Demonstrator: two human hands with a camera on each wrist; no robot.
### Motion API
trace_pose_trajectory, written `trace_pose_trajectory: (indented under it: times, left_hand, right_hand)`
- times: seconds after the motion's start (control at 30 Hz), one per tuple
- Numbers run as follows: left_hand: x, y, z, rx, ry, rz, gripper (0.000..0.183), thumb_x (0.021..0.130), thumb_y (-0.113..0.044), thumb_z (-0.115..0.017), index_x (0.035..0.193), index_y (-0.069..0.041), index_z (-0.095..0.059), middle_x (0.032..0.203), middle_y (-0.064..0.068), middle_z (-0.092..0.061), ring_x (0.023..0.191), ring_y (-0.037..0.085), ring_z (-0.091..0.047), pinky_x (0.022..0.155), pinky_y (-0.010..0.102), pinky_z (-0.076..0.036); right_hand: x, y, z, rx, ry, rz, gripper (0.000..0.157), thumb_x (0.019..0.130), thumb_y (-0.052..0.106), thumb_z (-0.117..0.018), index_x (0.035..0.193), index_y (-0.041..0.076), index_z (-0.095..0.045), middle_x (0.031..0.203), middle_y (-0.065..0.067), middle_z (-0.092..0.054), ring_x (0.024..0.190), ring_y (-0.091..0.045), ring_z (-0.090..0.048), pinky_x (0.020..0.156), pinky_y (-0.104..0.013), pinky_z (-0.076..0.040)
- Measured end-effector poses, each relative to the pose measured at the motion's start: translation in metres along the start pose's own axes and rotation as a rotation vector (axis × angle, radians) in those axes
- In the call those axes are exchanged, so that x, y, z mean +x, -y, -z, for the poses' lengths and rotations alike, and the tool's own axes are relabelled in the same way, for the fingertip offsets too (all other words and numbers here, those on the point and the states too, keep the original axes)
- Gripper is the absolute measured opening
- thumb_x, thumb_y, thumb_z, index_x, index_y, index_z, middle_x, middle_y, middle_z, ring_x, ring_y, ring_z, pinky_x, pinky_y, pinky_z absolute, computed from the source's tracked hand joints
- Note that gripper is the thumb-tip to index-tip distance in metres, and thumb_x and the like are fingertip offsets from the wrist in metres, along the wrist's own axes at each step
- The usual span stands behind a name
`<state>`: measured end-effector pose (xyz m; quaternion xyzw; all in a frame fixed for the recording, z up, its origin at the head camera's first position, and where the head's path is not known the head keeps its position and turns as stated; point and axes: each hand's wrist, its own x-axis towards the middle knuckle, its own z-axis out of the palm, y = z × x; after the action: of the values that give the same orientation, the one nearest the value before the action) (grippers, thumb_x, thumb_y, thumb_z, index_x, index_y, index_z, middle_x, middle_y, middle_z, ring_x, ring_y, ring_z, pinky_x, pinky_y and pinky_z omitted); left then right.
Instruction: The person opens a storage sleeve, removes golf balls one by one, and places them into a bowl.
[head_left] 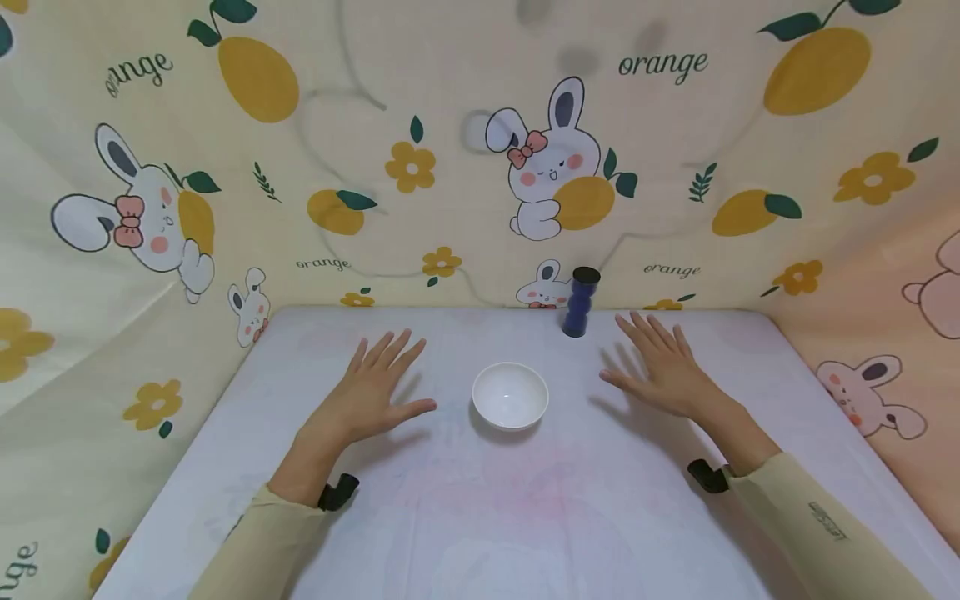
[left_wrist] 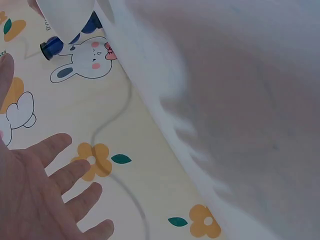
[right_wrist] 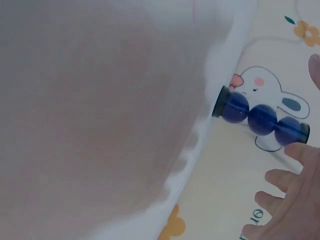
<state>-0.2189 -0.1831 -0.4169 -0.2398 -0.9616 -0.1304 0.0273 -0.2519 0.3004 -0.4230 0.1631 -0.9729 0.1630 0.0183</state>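
A white bowl (head_left: 510,398) sits on the table between the two hands, and part of the bowl (left_wrist: 67,17) enters the left wrist view at the top. Beyond it to the right, near the back edge, stands a slim clear tube (head_left: 579,302) with blue balls inside and dark ends. The right wrist view has this tube (right_wrist: 262,119) with three balls in a row. My left hand (head_left: 378,387), left of the bowl, has its fingers spread and holds nothing. To the bowl's right, my right hand (head_left: 663,371) is likewise spread and empty, nearest to the tube.
A white-covered table (head_left: 480,517) spreads under both hands. A printed cloth (head_left: 450,108) with rabbits and oranges rises behind the table and along both sides. Each wrist wears a small black mount (head_left: 339,492).
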Motion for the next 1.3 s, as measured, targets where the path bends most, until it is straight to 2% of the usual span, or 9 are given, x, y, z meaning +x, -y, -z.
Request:
trace_pose_trajectory:
  times: [0.13,0.47,0.7,1.03,1.3]
  left_hand:
    - [0.005,-0.004,-0.001,-0.022,0.008,-0.01,0.1,0.097,-0.074,-0.061,0.173,-0.021,-0.024,0.18,0.01,-0.016,0.166,0.036,-0.01,0.132,0.063,0.002]
    - [0.012,-0.009,-0.002,-0.026,0.008,-0.019,0.099,0.098,-0.074,-0.06,0.173,-0.021,-0.023,0.18,0.009,-0.014,0.166,0.035,-0.01,0.133,0.06,0.002]
    - [0.018,-0.015,-0.005,-0.015,0.027,-0.024,0.098,0.099,-0.075,-0.058,0.173,-0.023,-0.021,0.18,0.007,-0.013,0.166,0.034,-0.009,0.133,0.059,0.002]
    - [0.027,-0.022,-0.007,-0.01,0.034,-0.044,0.097,0.099,-0.075,-0.056,0.173,-0.023,-0.021,0.18,0.007,-0.014,0.166,0.033,-0.01,0.133,0.058,0.002]
    - [0.036,-0.024,-0.009,0.014,0.045,-0.049,0.098,0.099,-0.077,-0.054,0.173,-0.024,-0.021,0.18,0.006,-0.013,0.166,0.033,-0.01,0.133,0.058,0.001]
  right_hand:
    - [0.012,-0.001,-0.003,0.005,-0.004,-0.002,0.102,0.1,0.069,-0.061,0.174,0.016,-0.013,0.18,-0.019,-0.006,0.162,-0.051,-0.007,0.128,-0.072,0.005]
    - [0.037,0.0,-0.005,0.062,0.013,-0.037,0.104,0.1,0.069,-0.061,0.173,0.013,-0.011,0.178,-0.023,-0.007,0.163,-0.048,-0.004,0.13,-0.068,0.006]
    - [0.052,-0.003,-0.012,0.063,0.003,-0.04,0.105,0.101,0.069,-0.06,0.173,0.01,-0.012,0.177,-0.025,-0.01,0.163,-0.049,-0.008,0.13,-0.069,-0.003]
    - [0.072,-0.004,-0.021,0.204,0.01,-0.09,0.108,0.098,0.072,-0.062,0.173,0.011,-0.012,0.176,-0.027,-0.016,0.16,-0.052,-0.016,0.126,-0.073,-0.017]
    - [0.086,-0.004,-0.028,0.285,0.017,-0.124,0.11,0.099,0.069,-0.063,0.173,0.008,-0.009,0.175,-0.028,-0.016,0.16,-0.052,-0.016,0.126,-0.073,-0.019]
